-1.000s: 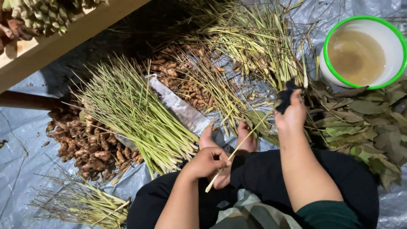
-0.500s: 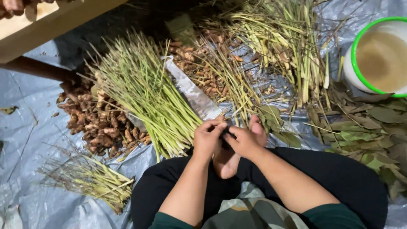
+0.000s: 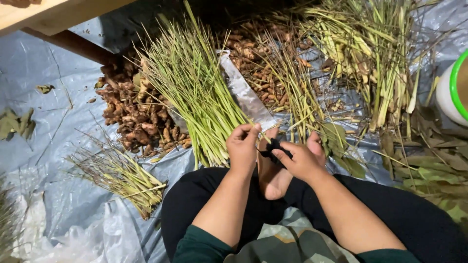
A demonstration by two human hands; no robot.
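Both hands working over 2 bare feet [image 3: 273,170]: left hand [image 3: 242,148] fingers pinching 1 stalk [image 3: 267,137], right hand [image 3: 303,159] gripping 1 black tool [image 3: 273,147]; 3 stalk piles beyond feet.

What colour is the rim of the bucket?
The rim of the bucket is bright green, seen in the head view.

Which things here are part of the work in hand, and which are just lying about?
In hand: left hand, right hand, small black tool, green stalks.

Lying about: brown roots, dry leaves, white bucket, small stalk bundle, untrimmed stalks.
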